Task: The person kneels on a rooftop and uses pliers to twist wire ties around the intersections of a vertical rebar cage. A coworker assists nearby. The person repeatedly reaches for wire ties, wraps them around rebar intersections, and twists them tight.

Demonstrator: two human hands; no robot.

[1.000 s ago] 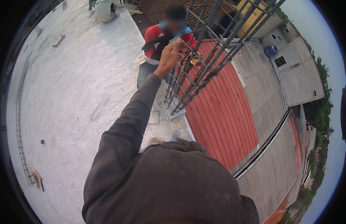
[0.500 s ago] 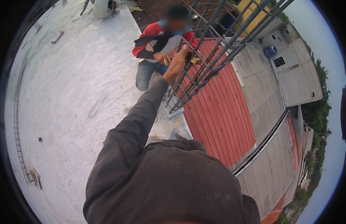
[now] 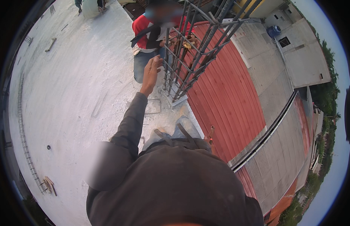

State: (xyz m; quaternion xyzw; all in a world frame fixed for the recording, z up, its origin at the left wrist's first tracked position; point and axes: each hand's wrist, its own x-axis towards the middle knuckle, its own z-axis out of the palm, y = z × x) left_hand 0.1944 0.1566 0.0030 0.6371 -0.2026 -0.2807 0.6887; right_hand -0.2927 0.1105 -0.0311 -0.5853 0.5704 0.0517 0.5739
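Note:
My left hand is held out over the pale slab with its fingers partly extended and nothing in them. Just to its right stands a cage of steel rebar, tied with square stirrups and rising from the slab's edge. A slender rust-coloured hand tool sticks up beside my right hip. My right hand is around its lower end, mostly hidden by my body. Behind the cage a co-worker in a red, black and white top kneels, hands at the bars near a yellowish thing.
Past the slab edge lies a lower red corrugated roof, with grey roofs beyond. On the white slab are a long narrow rebar cage, wood pieces and a bent stirrup. Another person crouches far off.
My left hand has come off the rebar cage and moved left and nearer to me. The hand tool has come into sight at my right side. The view has shifted slightly.

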